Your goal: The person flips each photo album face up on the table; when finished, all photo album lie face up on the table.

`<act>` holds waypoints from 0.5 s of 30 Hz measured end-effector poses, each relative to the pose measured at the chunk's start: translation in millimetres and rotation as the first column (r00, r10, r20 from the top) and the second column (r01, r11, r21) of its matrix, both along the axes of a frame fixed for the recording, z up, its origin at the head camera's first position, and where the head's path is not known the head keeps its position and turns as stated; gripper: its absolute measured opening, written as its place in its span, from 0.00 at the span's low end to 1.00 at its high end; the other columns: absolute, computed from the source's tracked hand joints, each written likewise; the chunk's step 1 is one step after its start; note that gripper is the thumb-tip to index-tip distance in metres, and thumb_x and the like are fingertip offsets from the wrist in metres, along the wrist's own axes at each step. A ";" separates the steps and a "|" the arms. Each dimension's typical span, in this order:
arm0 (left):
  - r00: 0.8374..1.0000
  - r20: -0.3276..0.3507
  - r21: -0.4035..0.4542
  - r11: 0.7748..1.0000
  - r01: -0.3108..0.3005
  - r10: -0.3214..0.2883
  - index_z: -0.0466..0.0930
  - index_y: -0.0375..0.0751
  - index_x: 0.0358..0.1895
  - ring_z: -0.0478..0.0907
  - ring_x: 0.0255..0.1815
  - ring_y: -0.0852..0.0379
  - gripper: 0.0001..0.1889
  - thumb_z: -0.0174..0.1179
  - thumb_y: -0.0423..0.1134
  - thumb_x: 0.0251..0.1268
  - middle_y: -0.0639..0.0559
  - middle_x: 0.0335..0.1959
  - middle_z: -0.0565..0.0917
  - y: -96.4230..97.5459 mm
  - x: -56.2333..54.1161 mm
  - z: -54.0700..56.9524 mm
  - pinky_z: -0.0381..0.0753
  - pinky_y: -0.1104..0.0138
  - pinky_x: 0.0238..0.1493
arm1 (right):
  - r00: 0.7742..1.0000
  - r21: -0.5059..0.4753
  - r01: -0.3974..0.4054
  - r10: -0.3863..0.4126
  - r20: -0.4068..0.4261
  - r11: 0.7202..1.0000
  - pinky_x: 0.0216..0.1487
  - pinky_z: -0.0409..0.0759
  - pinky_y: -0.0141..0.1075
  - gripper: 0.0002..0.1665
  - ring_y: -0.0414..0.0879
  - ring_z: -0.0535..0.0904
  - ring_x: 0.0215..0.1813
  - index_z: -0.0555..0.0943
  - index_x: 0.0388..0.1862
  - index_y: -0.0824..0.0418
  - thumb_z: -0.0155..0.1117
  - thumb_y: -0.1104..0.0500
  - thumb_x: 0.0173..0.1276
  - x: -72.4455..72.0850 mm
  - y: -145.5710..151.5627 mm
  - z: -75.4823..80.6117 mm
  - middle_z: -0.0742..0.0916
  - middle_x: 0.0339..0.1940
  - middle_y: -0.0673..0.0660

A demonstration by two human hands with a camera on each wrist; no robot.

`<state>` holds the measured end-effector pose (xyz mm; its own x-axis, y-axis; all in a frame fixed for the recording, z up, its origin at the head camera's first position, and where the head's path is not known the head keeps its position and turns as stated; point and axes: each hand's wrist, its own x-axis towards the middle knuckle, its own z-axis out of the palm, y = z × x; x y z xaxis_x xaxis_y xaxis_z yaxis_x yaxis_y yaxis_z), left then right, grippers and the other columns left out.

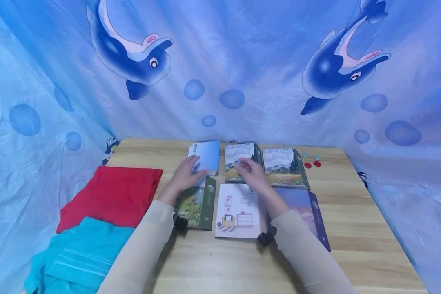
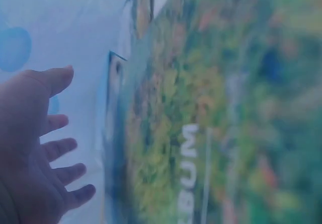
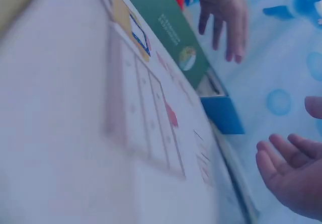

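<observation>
On a pale wooden counter point(image 1: 209, 265), a flat blue-white book point(image 1: 210, 153) lies under the left hand's point(image 1: 185, 175) loose fingers, a green-edged painted book point(image 1: 241, 150) under the right hand's point(image 1: 254, 172) loose fingers.

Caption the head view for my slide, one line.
Left hand and right hand over six rectangular printed-cover books on a pale wood-grain table, beside red fabric and turquoise fabric.

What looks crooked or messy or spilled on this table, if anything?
Nothing looks spilled or broken. The teal cloth seems a bit rumpled beside the flatter red cloth. The purple album pokes its near corner out past the white album, so that row looks slightly uneven.
</observation>
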<state>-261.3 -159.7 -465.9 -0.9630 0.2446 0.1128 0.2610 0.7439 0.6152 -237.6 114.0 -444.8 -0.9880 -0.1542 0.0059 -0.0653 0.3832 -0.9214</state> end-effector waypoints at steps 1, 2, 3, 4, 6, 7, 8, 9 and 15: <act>1.000 0.002 0.007 1.000 -0.003 0.003 0.62 0.33 0.76 0.53 0.78 0.34 0.37 0.58 0.53 0.74 0.31 0.78 0.57 0.8 -4.5 -3.8 0.52 0.42 0.77 | 1.000 -0.002 -0.005 0.006 0.024 1.000 0.65 0.77 0.50 0.32 0.57 0.78 0.64 0.70 0.74 0.59 0.58 0.47 0.78 -5.5 -5.1 -3.3 0.81 0.65 0.61; 1.000 0.005 0.017 1.000 -0.009 0.009 0.62 0.33 0.76 0.53 0.79 0.34 0.36 0.57 0.52 0.74 0.32 0.79 0.57 1.9 -8.4 -7.3 0.52 0.43 0.78 | 0.999 0.003 -0.011 0.010 0.042 1.000 0.64 0.77 0.50 0.32 0.57 0.79 0.63 0.70 0.74 0.60 0.58 0.46 0.78 -10.8 -10.5 -6.9 0.81 0.65 0.61; 1.000 0.007 0.027 1.000 -0.017 0.016 0.62 0.33 0.76 0.53 0.79 0.34 0.35 0.57 0.52 0.74 0.32 0.79 0.56 3.0 -11.9 -10.4 0.52 0.43 0.78 | 0.998 0.004 -0.016 0.016 0.061 1.000 0.65 0.77 0.51 0.32 0.57 0.78 0.64 0.69 0.74 0.60 0.57 0.47 0.78 -15.3 -15.7 -10.3 0.81 0.65 0.61; 1.000 0.009 0.035 0.999 -0.028 0.028 0.63 0.34 0.75 0.52 0.79 0.34 0.35 0.57 0.52 0.74 0.32 0.79 0.56 4.3 -14.8 -13.0 0.51 0.44 0.78 | 0.997 0.012 -0.026 0.025 0.073 1.000 0.66 0.76 0.51 0.32 0.58 0.78 0.64 0.69 0.75 0.61 0.56 0.47 0.79 -19.8 -21.2 -14.2 0.81 0.66 0.61; 0.998 0.028 0.052 0.997 -0.059 0.058 0.63 0.35 0.75 0.52 0.79 0.34 0.34 0.57 0.52 0.75 0.33 0.79 0.55 6.7 -19.3 -16.6 0.51 0.44 0.78 | 0.994 0.024 -0.054 0.051 0.100 0.998 0.69 0.73 0.51 0.33 0.58 0.76 0.67 0.67 0.76 0.62 0.55 0.47 0.79 -26.7 -32.5 -20.6 0.79 0.68 0.62; 0.997 0.042 0.059 0.995 -0.075 0.072 0.63 0.35 0.76 0.51 0.79 0.34 0.34 0.57 0.52 0.75 0.33 0.79 0.55 7.6 -20.6 -17.4 0.51 0.44 0.78 | 0.992 0.039 -0.069 0.065 0.109 0.997 0.71 0.71 0.50 0.33 0.58 0.74 0.70 0.66 0.76 0.62 0.54 0.48 0.80 -29.4 -38.1 -23.3 0.78 0.70 0.62; 0.995 0.059 0.067 0.994 -0.089 0.085 0.63 0.36 0.76 0.51 0.79 0.34 0.34 0.57 0.52 0.75 0.33 0.79 0.55 8.6 -21.5 -17.3 0.51 0.44 0.78 | 0.990 0.045 -0.085 0.080 0.114 0.995 0.72 0.69 0.51 0.33 0.58 0.72 0.71 0.66 0.77 0.63 0.54 0.49 0.80 -31.9 -43.5 -25.6 0.77 0.71 0.63; 0.992 0.077 0.069 0.992 -0.102 0.096 0.63 0.36 0.76 0.51 0.80 0.34 0.35 0.56 0.53 0.75 0.33 0.80 0.54 9.2 -22.2 -16.7 0.51 0.43 0.78 | 0.988 0.046 -0.101 0.095 0.120 0.994 0.74 0.67 0.51 0.33 0.59 0.70 0.73 0.65 0.77 0.63 0.54 0.49 0.80 -33.9 -48.5 -27.1 0.76 0.72 0.63; 0.984 0.132 0.045 0.991 -0.124 0.117 0.60 0.35 0.77 0.50 0.80 0.36 0.36 0.52 0.55 0.77 0.35 0.81 0.53 10.5 -27.1 -11.5 0.50 0.46 0.79 | 0.971 -0.103 -0.134 0.151 0.183 0.986 0.77 0.62 0.50 0.32 0.60 0.62 0.78 0.60 0.80 0.61 0.50 0.56 0.82 -43.4 -71.1 -32.7 0.69 0.77 0.65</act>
